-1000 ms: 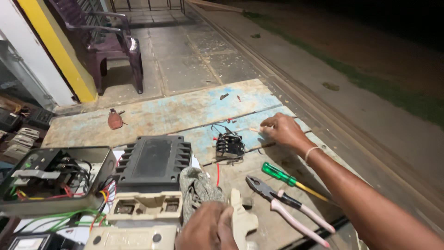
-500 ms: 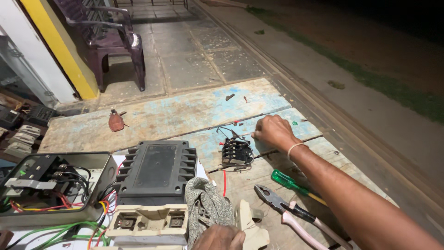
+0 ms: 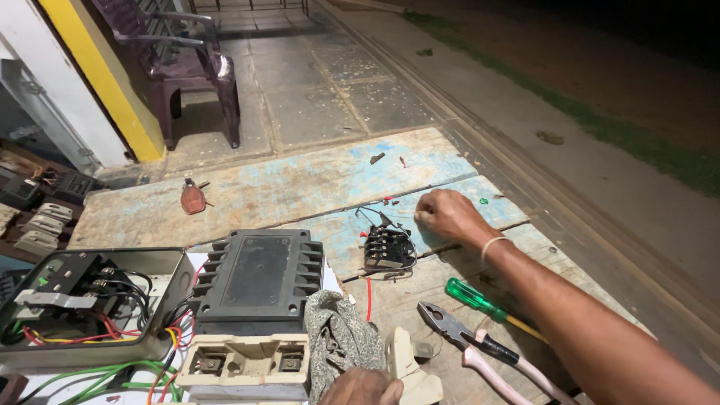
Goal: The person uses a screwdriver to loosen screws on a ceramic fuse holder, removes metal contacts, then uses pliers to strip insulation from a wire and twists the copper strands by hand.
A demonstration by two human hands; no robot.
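The counter point(image 3: 300, 184) is a worn wooden board with patches of flaking blue paint. A large black moulded breaker block point(image 3: 259, 279) sits at its near-left part, with a cream terminal housing point(image 3: 244, 366) touching its near edge and an open metal box of wired switchgear point(image 3: 82, 307) just beside it on the left.

The right hand point(image 3: 446, 216) rests on the counter at the far side, fingers curled inward and knuckles up; it appears to pinch something small, though the view is too coarse to confirm. The small black contact unit point(image 3: 388, 249), with thin dark wires looping out of its top, lies just to the left of this hand and slightly nearer, apart from it. Its body is dark, ribbed and roughly square, with red wire ends at its base.

The left hand point(image 3: 364, 387) shows only in part at the bottom edge, closed over a patterned grey cloth point(image 3: 341, 337).

Pink-handled pliers point(image 3: 480, 349) and a green-handled screwdriver point(image 3: 476, 298) lie beneath the right forearm. A small brown object point(image 3: 193, 198) lies well apart on the far-left boards.
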